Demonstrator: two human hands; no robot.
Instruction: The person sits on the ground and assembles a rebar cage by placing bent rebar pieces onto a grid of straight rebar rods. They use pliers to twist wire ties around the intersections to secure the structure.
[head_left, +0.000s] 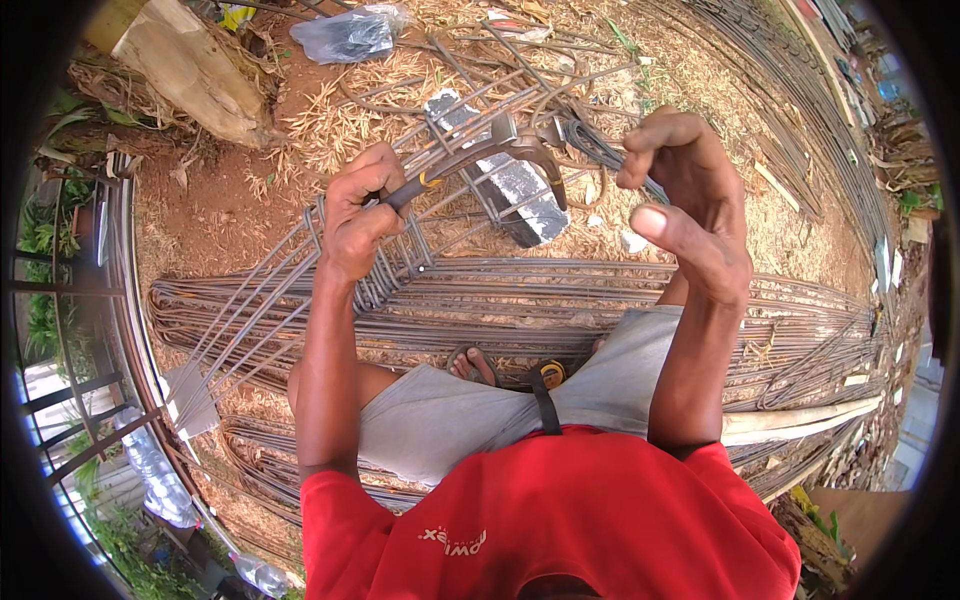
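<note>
My left hand [358,215] is closed around the handle of the pincers [480,155], whose dark curved head points right, toward the tie wire [592,145]. My right hand [690,210] is pinched shut on that wire, fingers curled over the thin strands, thumb stuck out toward me. Both hands are raised above the rebar cage [390,265], a bundle of long bars ringed with stirrups that runs from lower left up between my hands. The cage's far end rests near a grey concrete block [515,185] on the ground. More rebar [560,310] lies stacked across the ground in front of my knees, and my foot in a sandal [473,363] shows below it.

I judge I am at the tying step: wire held taut on the right, the pincers' jaws close to it but, as far as I can tell, not yet biting. The next move calls for getting the jaws onto the wire ends right at a crossing of bar and stirrup, then twisting with the left wrist while the right keeps tension. Too much twist could snap the thin wire; too little would leave the stirrup loose.
</note>
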